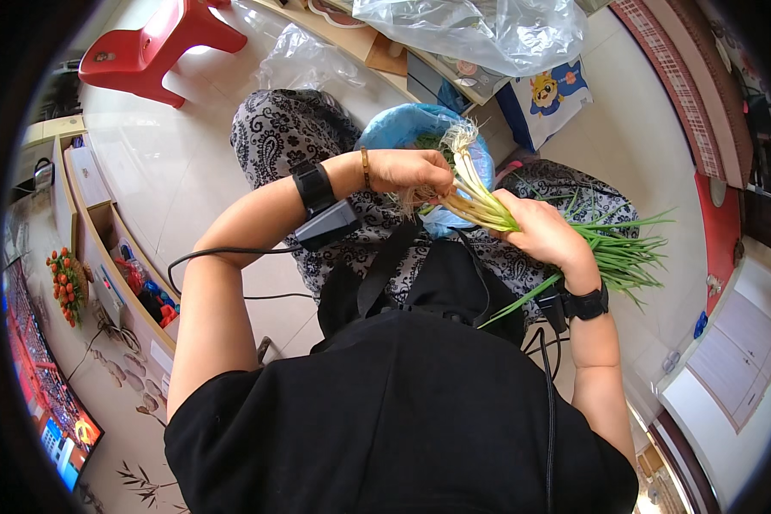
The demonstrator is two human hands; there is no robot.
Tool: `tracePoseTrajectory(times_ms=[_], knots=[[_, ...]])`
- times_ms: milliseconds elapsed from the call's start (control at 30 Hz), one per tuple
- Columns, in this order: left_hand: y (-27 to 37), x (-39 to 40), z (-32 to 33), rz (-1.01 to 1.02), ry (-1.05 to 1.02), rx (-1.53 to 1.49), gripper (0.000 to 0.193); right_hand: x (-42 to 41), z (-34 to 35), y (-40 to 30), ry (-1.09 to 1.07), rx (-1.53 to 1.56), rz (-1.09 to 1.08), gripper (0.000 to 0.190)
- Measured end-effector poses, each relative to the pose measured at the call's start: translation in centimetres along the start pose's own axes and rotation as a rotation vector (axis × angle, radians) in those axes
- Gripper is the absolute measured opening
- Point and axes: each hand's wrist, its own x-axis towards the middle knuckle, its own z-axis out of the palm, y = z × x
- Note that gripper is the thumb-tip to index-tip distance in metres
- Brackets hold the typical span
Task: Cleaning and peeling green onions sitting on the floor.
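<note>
A bunch of green onions (623, 254) lies across my right hand (540, 228), which is closed around the stalks. Its long green leaves fan out to the right, over the patterned trousers. White stems with stringy roots (466, 151) stick up between the hands, while browner stems (472, 209) slant over to my left hand (417, 172). That hand pinches these stems close to their root ends, and loose roots hang below its fingers. Beneath the hands, a round container lined with a blue plastic bag (398, 125) sits between the knees, with green scraps inside; the hands partly hide it.
A low wooden table (334, 29) bearing a clear plastic bag (488, 29) stands ahead. Beside it rests a printed bag (549, 103). A red plastic chair (148, 54) is at upper left, and an open drawer (125, 247) at left. Black cables (549, 398) run from both wrist devices.
</note>
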Motion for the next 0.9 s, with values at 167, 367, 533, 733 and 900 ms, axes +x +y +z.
tracePoseTrajectory(times_ms=[167, 367, 533, 733, 900], knots=[[0.0, 0.3, 1.1, 0.057, 0.199, 0.25, 0.026, 0.1, 0.2, 0.3, 0.005, 0.016, -0.017, 0.042], [-0.1, 1.0, 1.5, 0.105, 0.409, 0.412, 0.027, 0.3, 0.1, 0.1, -0.009, 0.017, -0.012, 0.04], [-0.8, 1.8, 1.0, 0.173, 0.42, -0.145, 0.022, 0.2, -0.4, 0.4, 0.053, 0.055, -0.001, 0.039], [0.7, -0.2, 0.2, 0.181, 0.109, 0.252, 0.022, -0.3, -1.2, 0.4, 0.012, 0.089, 0.015, 0.037], [0.6, 0.5, -0.2, 0.255, 0.191, 0.565, 0.024, 0.0, -0.2, 0.2, -0.013, 0.057, 0.009, 0.037]])
